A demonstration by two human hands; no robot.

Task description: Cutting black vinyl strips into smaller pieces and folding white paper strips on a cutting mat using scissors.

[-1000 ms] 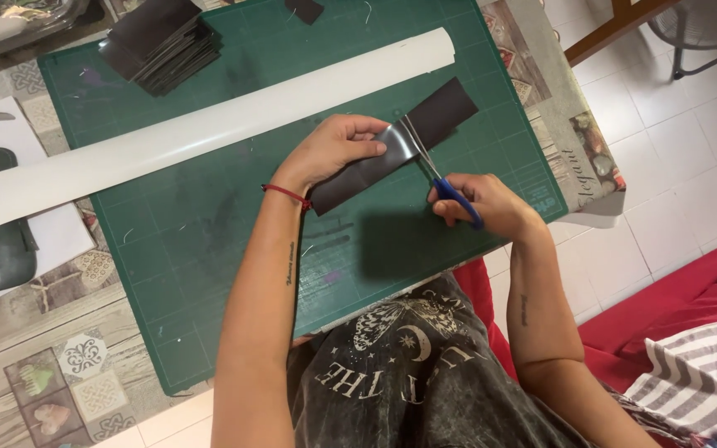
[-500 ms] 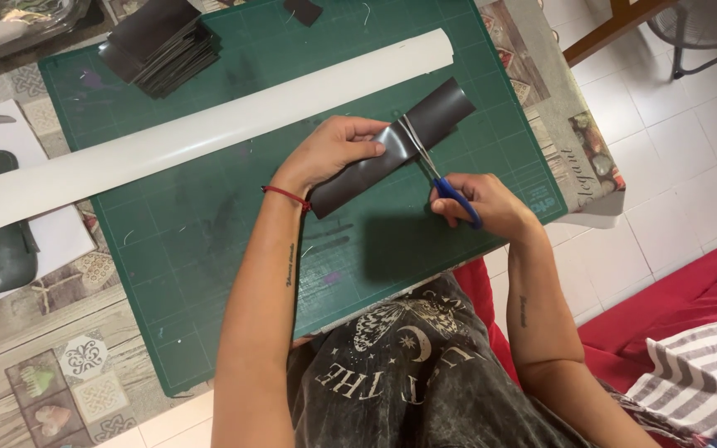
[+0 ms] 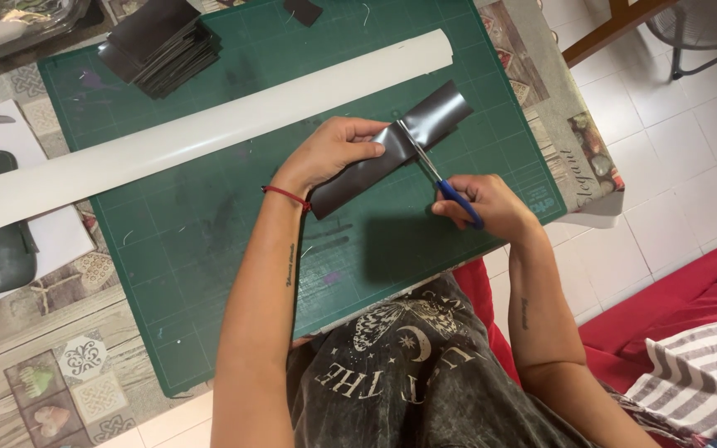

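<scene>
My left hand (image 3: 338, 149) grips a long dark glossy strip (image 3: 441, 116) above the green cutting mat (image 3: 209, 216). A red thread bracelet is on that wrist. My right hand (image 3: 483, 203) holds blue-handled scissors (image 3: 437, 176), whose blades cross the strip just right of my left fingers. The strip's far end curls upward to the right of the blades.
A long white roll (image 3: 209, 129) lies diagonally across the mat behind my hands. A stack of dark cut pieces (image 3: 159, 46) sits at the mat's far left corner, one small dark piece (image 3: 302, 10) at the top edge. The table edge is at right, tiled floor beyond.
The strip's free end has curled up more as the scissor blades closed across it. Both hands stay in nearly the same place.
</scene>
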